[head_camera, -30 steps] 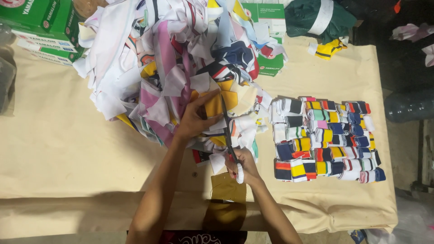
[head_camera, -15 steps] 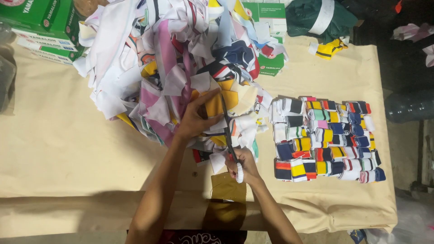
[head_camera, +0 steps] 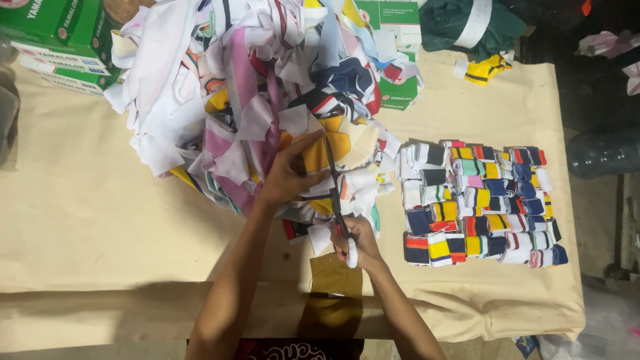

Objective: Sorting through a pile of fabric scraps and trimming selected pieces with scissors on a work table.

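Green-white boxes (head_camera: 57, 33) far left; another (head_camera: 398, 53) behind pile

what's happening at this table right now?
A person is cutting fabric with scissors. The right hand works the scissors' handles, blades pointing away into a yellow fabric piece, which the left hand holds down at the near edge of a big heap of mixed scraps. To the right, folded striped pieces lie in neat rows on the beige-covered table. Green boxes sit at the far left corner.
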